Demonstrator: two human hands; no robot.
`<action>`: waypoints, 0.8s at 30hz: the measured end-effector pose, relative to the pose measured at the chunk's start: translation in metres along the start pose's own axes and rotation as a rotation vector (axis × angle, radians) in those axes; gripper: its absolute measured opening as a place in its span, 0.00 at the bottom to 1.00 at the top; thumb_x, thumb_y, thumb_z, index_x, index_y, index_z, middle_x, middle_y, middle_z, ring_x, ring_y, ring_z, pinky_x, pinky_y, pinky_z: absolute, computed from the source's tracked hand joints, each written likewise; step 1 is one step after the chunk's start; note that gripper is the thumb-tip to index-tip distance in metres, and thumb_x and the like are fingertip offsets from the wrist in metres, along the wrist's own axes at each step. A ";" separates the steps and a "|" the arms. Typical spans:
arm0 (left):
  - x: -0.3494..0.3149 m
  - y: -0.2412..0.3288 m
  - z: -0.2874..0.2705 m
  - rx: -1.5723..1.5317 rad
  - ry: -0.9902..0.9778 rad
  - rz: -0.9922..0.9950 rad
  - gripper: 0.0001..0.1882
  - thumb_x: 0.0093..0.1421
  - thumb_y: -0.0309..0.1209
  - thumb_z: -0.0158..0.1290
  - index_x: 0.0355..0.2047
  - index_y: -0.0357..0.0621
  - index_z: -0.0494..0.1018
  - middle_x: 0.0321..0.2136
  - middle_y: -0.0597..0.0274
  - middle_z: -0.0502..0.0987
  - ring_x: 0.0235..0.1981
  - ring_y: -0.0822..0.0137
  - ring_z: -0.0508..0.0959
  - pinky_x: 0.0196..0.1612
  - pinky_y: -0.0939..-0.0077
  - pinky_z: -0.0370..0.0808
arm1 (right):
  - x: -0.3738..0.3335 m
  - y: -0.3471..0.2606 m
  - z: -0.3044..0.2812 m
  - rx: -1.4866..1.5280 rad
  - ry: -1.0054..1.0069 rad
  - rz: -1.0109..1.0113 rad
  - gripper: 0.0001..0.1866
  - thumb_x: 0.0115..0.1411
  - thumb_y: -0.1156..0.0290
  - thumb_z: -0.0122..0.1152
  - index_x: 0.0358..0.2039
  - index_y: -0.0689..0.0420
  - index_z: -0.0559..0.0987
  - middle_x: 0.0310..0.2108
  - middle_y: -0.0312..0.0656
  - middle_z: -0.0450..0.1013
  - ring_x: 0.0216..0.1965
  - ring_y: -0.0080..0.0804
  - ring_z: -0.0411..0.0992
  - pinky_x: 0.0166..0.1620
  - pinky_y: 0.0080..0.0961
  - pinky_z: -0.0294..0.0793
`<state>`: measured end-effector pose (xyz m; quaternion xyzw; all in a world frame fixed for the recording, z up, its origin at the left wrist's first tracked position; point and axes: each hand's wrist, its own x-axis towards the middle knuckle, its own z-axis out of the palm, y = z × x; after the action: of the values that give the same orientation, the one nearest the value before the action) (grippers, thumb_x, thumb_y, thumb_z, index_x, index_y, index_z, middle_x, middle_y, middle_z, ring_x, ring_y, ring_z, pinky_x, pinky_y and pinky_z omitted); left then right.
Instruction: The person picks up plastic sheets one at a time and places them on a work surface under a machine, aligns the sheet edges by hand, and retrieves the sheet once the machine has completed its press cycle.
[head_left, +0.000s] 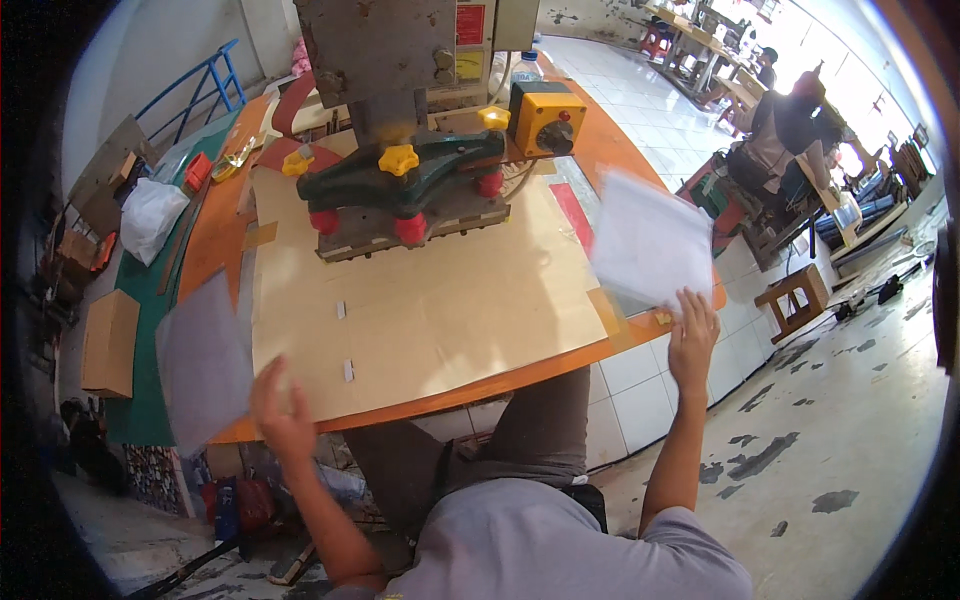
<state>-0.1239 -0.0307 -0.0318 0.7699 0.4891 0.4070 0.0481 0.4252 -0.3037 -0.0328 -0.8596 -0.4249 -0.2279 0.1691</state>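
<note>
A pile of whitish translucent plastic sheets (pixel 650 240) lies at the table's right side, its upper edge blurred. My right hand (pixel 693 342) is at the pile's near corner, fingertips closed on the edge of a sheet. At the left, my left hand (pixel 284 412) is smeared by motion over the table's front edge, thumb and fingers apart, nothing seen between them. Just beside it lies a greyish translucent sheet (pixel 203 360). Between the hands spreads a tan board (pixel 440 330) bearing two small pale strips (pixel 348 371). Beyond them is a press head (pixel 405 180) with yellow knobs.
A yellow control box (pixel 553 124) with a dark dial stands right of the press. Left are a cardboard box (pixel 110 344), a white plastic bag (pixel 153 216) and a green surface (pixel 140 415). A wooden stool (pixel 793 302) stands on the floor at right.
</note>
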 end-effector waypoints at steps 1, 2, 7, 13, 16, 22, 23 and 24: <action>0.002 -0.015 -0.012 0.043 0.005 -0.107 0.19 0.69 0.32 0.56 0.58 0.39 0.78 0.59 0.50 0.78 0.61 0.47 0.76 0.67 0.53 0.69 | -0.007 -0.012 0.000 -0.001 0.001 0.004 0.23 0.70 0.71 0.55 0.65 0.53 0.76 0.67 0.43 0.72 0.71 0.47 0.65 0.74 0.50 0.53; 0.003 -0.032 -0.026 0.091 0.011 -0.216 0.20 0.69 0.33 0.56 0.60 0.39 0.76 0.62 0.49 0.76 0.63 0.47 0.74 0.68 0.52 0.67 | -0.015 -0.028 0.001 0.154 0.008 -0.030 0.23 0.69 0.70 0.56 0.65 0.53 0.76 0.67 0.43 0.72 0.72 0.46 0.64 0.74 0.49 0.52; -0.013 -0.098 -0.069 0.234 -0.193 -0.272 0.24 0.70 0.34 0.57 0.64 0.43 0.74 0.69 0.53 0.69 0.71 0.50 0.65 0.72 0.53 0.63 | -0.060 -0.127 0.027 0.535 -0.056 -0.199 0.22 0.71 0.59 0.56 0.62 0.50 0.79 0.66 0.43 0.73 0.73 0.44 0.61 0.75 0.49 0.47; -0.006 -0.092 -0.080 0.190 -0.335 -0.262 0.24 0.70 0.34 0.57 0.65 0.48 0.75 0.72 0.61 0.67 0.74 0.52 0.63 0.74 0.52 0.62 | -0.081 -0.148 0.093 0.487 0.337 -0.156 0.28 0.76 0.46 0.40 0.57 0.47 0.83 0.65 0.40 0.73 0.71 0.45 0.62 0.75 0.48 0.44; -0.007 -0.095 -0.079 0.185 -0.318 -0.264 0.21 0.70 0.35 0.57 0.62 0.46 0.77 0.70 0.61 0.70 0.72 0.53 0.66 0.73 0.53 0.64 | -0.085 -0.146 0.097 0.480 0.350 -0.164 0.29 0.76 0.45 0.38 0.57 0.47 0.83 0.64 0.40 0.74 0.69 0.44 0.63 0.75 0.48 0.44; -0.014 -0.107 -0.066 0.206 -0.165 -0.280 0.18 0.75 0.39 0.52 0.54 0.40 0.81 0.59 0.57 0.79 0.62 0.50 0.75 0.64 0.55 0.72 | -0.085 -0.142 0.092 0.495 0.249 -0.196 0.28 0.76 0.46 0.38 0.57 0.46 0.83 0.64 0.40 0.74 0.69 0.43 0.62 0.74 0.48 0.44; -0.014 -0.110 -0.064 0.221 -0.114 -0.287 0.19 0.76 0.40 0.50 0.52 0.39 0.81 0.55 0.55 0.81 0.59 0.49 0.77 0.61 0.55 0.73 | -0.085 -0.142 0.094 0.496 0.252 -0.196 0.28 0.76 0.46 0.38 0.57 0.46 0.83 0.64 0.40 0.74 0.69 0.43 0.62 0.74 0.48 0.44; -0.014 -0.113 -0.064 0.222 -0.111 -0.285 0.19 0.76 0.40 0.50 0.52 0.39 0.81 0.55 0.55 0.81 0.59 0.49 0.77 0.61 0.55 0.73 | -0.086 -0.143 0.096 0.493 0.275 -0.192 0.28 0.76 0.46 0.39 0.57 0.46 0.83 0.63 0.40 0.74 0.69 0.43 0.62 0.74 0.48 0.44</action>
<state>-0.2502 -0.0039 -0.0511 0.7145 0.6319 0.2966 0.0469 0.2873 -0.2303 -0.1454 -0.7095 -0.5197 -0.2471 0.4067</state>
